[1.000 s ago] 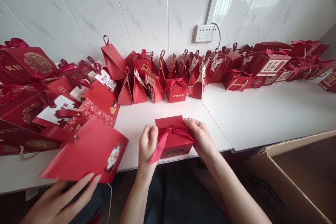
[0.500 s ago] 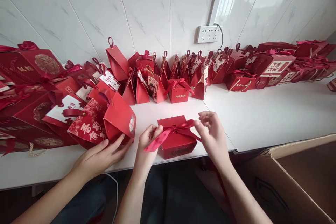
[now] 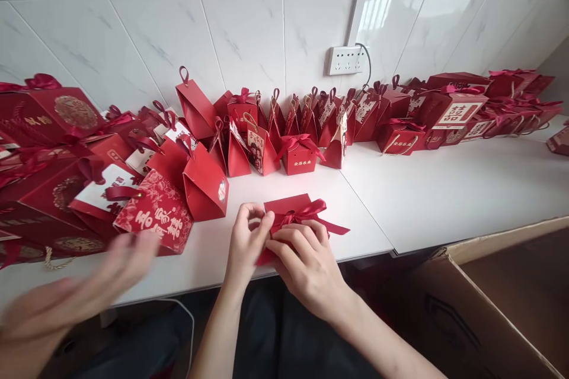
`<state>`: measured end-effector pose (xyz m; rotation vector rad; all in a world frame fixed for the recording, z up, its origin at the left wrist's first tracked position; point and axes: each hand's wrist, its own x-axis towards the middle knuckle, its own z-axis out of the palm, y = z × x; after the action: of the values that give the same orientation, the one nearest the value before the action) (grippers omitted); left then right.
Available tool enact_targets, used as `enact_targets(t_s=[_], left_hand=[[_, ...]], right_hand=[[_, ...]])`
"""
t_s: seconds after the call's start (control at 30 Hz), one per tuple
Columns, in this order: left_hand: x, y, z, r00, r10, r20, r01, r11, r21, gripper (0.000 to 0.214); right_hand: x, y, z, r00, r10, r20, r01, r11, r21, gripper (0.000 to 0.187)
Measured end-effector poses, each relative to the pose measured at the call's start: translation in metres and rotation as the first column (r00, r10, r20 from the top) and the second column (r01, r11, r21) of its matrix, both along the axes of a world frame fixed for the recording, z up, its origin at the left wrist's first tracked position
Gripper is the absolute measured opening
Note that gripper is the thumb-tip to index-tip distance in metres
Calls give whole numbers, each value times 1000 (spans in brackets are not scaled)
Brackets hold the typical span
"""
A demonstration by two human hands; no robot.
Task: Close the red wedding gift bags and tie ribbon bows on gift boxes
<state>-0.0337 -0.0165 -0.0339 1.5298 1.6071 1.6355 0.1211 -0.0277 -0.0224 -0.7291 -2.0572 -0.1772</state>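
A small red gift box (image 3: pixel 287 204) stands on the white tabletop in front of me, with a shiny red ribbon (image 3: pixel 311 211) tied in a bow across its top. My left hand (image 3: pixel 245 244) is at the box's left side, thumb and fingers pinched round the ribbon's left part. Across the front of the box lies my right hand (image 3: pixel 311 266), its fingers curled closed on the ribbon near the knot; it hides much of the box. One ribbon tail sticks out to the right. Another person's hand (image 3: pixel 111 278), blurred, is at the left by a printed gift box (image 3: pixel 155 213).
Several red gift boxes (image 3: pixel 297 159) line the tiled wall (image 3: pixel 240 29), and more are piled at the left and right. A socket strip (image 3: pixel 347 61) is on the wall. An open cardboard box (image 3: pixel 489 296) stands below the table edge at the right. A white cable (image 3: pixel 192 331) hangs down.
My right hand has moved left from the ribbon's right tail onto the front of the bow. The other person's hand has let go of a red box and pulled back left.
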Motion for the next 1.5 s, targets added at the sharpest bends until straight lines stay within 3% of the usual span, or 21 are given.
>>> enact_targets(t_s=[0.1,0.27,0.4,0.7,0.8,0.87,0.93,1.0,1.03,1.1,1.17,1.2,1.4,1.5], left_hand=[[20,10,15,984,-145,-100,145,989,-6,15],[16,5,36,914,-314,-256,297,949,-103,34],[17,4,34,897,-336,-287,311,941,-129,39],[17,7,32,913,-352,-208,319,932,-174,38],[17,7,35,919,-364,-155,330,921,-206,33],[17,7,37,916,-375,-141,341,915,-213,28],[17,6,38,914,-379,-147,343,913,-220,25],[17,5,39,914,-371,-165,331,916,-227,21],[17,5,39,914,-367,-176,324,918,-229,19],[17,4,38,909,-368,-195,324,919,-223,16],[16,4,38,897,-388,-210,344,913,-218,17],[16,4,39,889,-401,-220,356,909,-218,17],[16,3,41,864,-427,-268,370,898,-238,20],[16,3,42,855,-426,-295,366,899,-240,22]], right_hand=[[6,0,-1,992,79,-99,-80,997,-5,13],[13,1,-1,955,178,-239,-188,982,-20,20],[17,3,-4,950,222,-218,-222,975,24,24],[23,-8,-6,967,251,-39,-246,964,103,12],[31,-14,-1,948,317,-8,-316,946,69,12],[41,-15,3,934,350,-75,-348,936,45,12],[53,-10,6,928,254,-272,-263,965,2,13],[65,-1,9,894,-16,-448,-79,978,-192,13],[69,4,10,873,-156,-461,-18,937,-350,14],[75,13,11,878,-313,-363,-1,756,-654,25],[78,18,12,905,-307,-296,-68,582,-810,38],[78,18,12,908,-298,-294,-100,527,-844,43],[77,11,20,899,-218,-380,-289,359,-888,49],[78,5,24,920,-154,-360,-307,284,-908,49]])
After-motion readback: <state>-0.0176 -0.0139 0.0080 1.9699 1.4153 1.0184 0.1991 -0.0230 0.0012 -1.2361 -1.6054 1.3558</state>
